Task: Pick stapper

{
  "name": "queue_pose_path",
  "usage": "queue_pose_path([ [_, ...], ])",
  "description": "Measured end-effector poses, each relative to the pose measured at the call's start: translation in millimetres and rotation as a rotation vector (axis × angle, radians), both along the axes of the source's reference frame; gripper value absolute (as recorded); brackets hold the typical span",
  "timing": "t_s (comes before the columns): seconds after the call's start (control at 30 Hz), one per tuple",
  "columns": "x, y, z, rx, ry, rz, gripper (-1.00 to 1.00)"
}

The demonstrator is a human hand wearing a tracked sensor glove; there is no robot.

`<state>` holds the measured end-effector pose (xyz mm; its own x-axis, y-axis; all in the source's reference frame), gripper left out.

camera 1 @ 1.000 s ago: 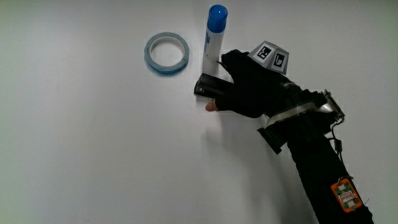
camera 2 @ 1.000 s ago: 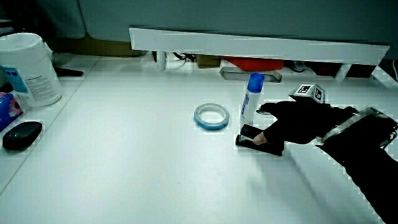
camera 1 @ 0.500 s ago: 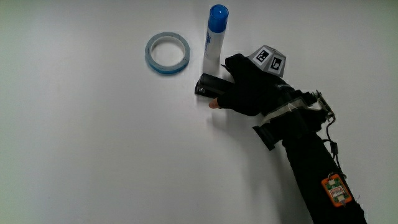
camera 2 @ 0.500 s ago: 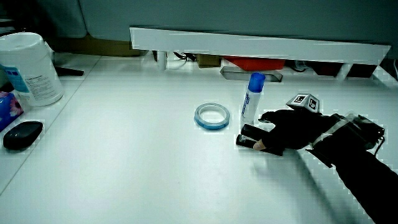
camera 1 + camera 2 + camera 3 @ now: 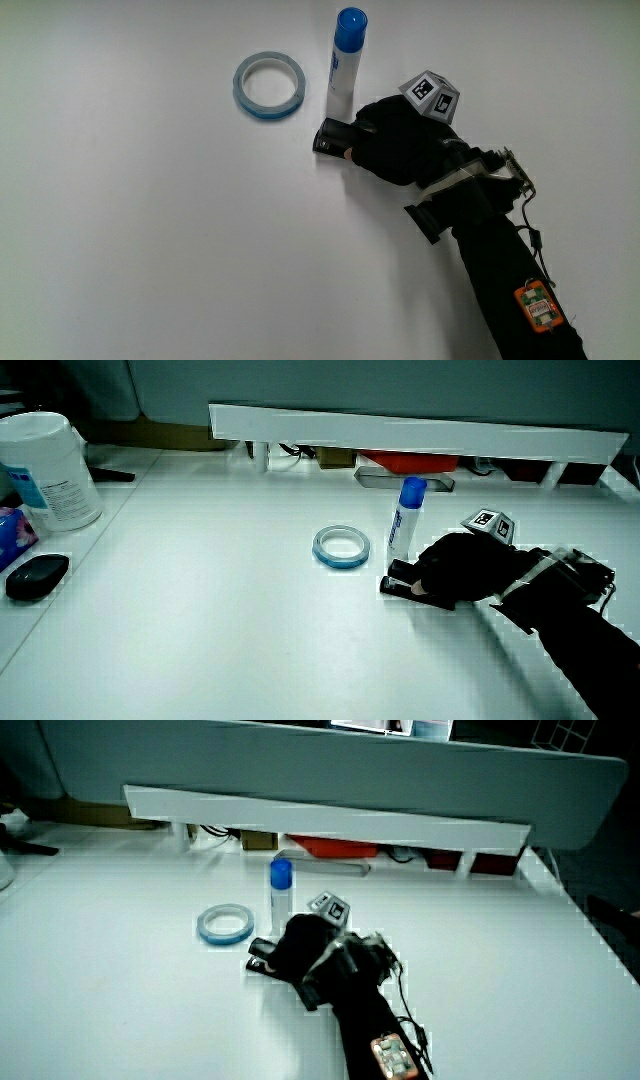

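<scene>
- Forearm (image 5: 500, 280) in black sleeve, reaching in from the person's edge of the white table (image 5: 150, 250).
- Hand (image 5: 395, 148) lying over the black stapler (image 5: 332, 138), fingers curled closed around it; patterned cube (image 5: 431, 95) on the back of the hand.
- Stapler resting on the table surface, one end protruding from the fingers; same seen in both side views (image 5: 400, 582) (image 5: 258, 960).
- Blue-capped white tube (image 5: 344, 58) upright, just beside the stapler and farther from the person.
- Blue tape ring (image 5: 268, 85) flat, near the tube.
- Low partition (image 5: 420, 435) at the table's edge.
</scene>
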<state>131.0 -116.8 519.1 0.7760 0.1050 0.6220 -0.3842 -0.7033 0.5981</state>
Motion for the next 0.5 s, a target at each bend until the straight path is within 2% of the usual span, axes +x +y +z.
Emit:
queue_pose_path([
  [0.07, -0.5, 0.6, -1.4, 0.006, 0.0, -0.003, 1.0],
  [0.27, -1.2, 2.0, -3.7, 0.026, -0.014, -0.002, 1.0],
  [0.3, -0.5, 1.8, -1.1, 0.017, -0.01, 0.0, 1.0],
  [0.5, 0.4, 2.7, -6.3, 0.047, -0.027, -0.007, 1.0],
])
